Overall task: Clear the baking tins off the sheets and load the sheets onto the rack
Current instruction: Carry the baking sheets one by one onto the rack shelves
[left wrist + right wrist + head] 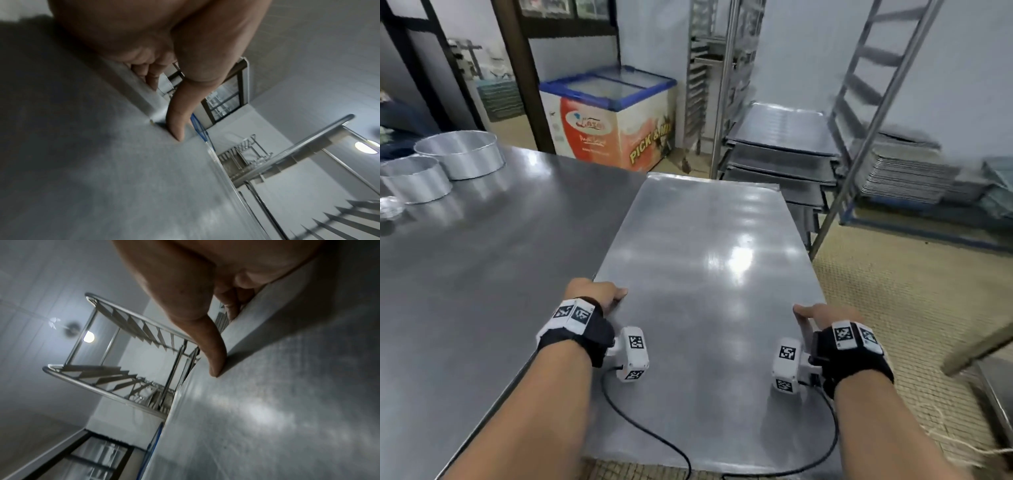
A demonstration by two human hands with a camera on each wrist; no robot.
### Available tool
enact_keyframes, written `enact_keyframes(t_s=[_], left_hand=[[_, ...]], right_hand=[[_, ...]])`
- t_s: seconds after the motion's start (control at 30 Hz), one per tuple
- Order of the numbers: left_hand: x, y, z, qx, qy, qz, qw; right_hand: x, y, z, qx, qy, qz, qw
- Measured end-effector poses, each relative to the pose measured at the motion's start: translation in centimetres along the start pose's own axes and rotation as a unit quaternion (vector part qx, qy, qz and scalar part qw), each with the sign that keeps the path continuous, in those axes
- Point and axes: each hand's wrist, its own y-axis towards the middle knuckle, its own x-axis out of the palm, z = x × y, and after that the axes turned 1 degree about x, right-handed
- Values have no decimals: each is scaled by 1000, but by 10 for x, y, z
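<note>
A large bare metal baking sheet point(705, 274) hangs in the air past the right edge of the steel table point(482, 257), held by both hands. My left hand point(599, 291) grips its left rim, thumb on top and fingers curled under; the left wrist view shows that thumb point(179, 128) pressed on the sheet point(123, 178). My right hand point(822, 313) grips the right rim the same way, its thumb point(216, 363) lying on the sheet point(267, 402). Two round baking tins point(462, 154) point(414, 178) stand on the table at far left.
A low rack point(780, 161) with several sheets in it stands ahead on the right. A tall empty rack frame point(866, 113) leans beside it, with stacked trays point(914, 178) behind. A chest freezer point(609, 113) stands beyond the table. Tiled floor lies to the right.
</note>
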Motion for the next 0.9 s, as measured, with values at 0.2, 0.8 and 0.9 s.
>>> enact_keyframes(t_s=[0.2, 0.8, 0.9], left_hand=[[17, -10, 47, 37, -58, -26, 997], [103, 54, 227, 98, -120, -50, 987], [118, 60, 258, 110, -119, -42, 986]], right_hand=[[-39, -22, -5, 29, 69, 115, 991], [-96, 83, -107, -4, 113, 180, 977], [-99, 121, -130, -19, 94, 164, 982]])
